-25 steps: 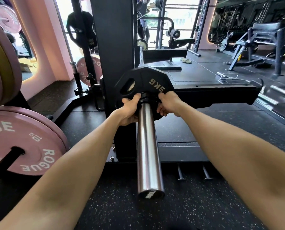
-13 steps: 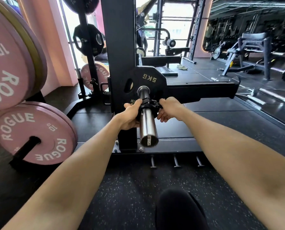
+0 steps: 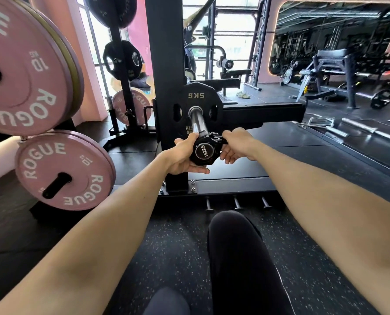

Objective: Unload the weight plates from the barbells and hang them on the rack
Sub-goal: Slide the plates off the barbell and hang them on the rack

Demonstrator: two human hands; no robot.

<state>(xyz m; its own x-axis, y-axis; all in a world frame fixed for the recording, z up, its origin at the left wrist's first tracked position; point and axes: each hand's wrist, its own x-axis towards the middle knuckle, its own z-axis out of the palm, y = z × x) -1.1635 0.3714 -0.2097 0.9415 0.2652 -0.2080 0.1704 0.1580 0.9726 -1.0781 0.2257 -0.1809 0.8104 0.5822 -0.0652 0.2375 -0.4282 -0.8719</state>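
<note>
A black 5 kg plate [image 3: 197, 97] sits on the chrome barbell sleeve [image 3: 196, 120] in front of the black rack upright [image 3: 166, 64]. A black clamp collar [image 3: 208, 142] is at the very end of the sleeve, around its end cap marked 1500LB [image 3: 204, 153]. My left hand [image 3: 182, 156] grips the collar from the left and below. My right hand [image 3: 237, 145] pinches the collar's lever on the right side. Bare sleeve shows between collar and plate.
Pink Rogue 10 kg plates hang on the storage rack at left, one high [image 3: 23, 71], one low [image 3: 62, 171]. A plate tree [image 3: 121, 64] behind carries black and pink plates. My knee [image 3: 232, 235] is below the hands. Benches [image 3: 332, 64] and bars lie at the far right.
Both hands have slid the collar along the sleeve away from the 5 kg plate to the sleeve's end. The view has pulled back and my knee has come into view.
</note>
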